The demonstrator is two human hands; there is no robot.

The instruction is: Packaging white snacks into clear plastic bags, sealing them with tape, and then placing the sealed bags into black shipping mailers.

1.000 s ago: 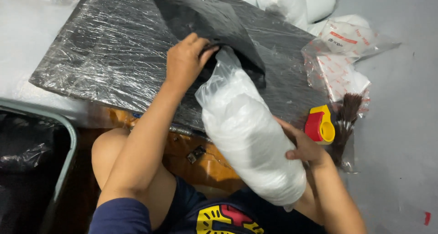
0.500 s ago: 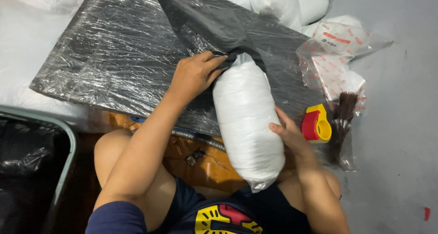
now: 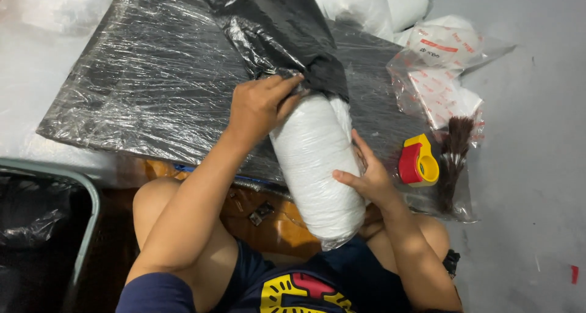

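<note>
A single view, from a camera worn on the person's head, looks steeply down and slightly forward over their own lap — close enough that the forearms fill the lower middle of the frame. The left hand [image 3: 259, 105] and right hand [image 3: 366, 181] sit near centre, the film-wrapped black board [image 3: 152, 75] stretches ahead, and grey floor [image 3: 531, 166] runs down the right edge.
</note>
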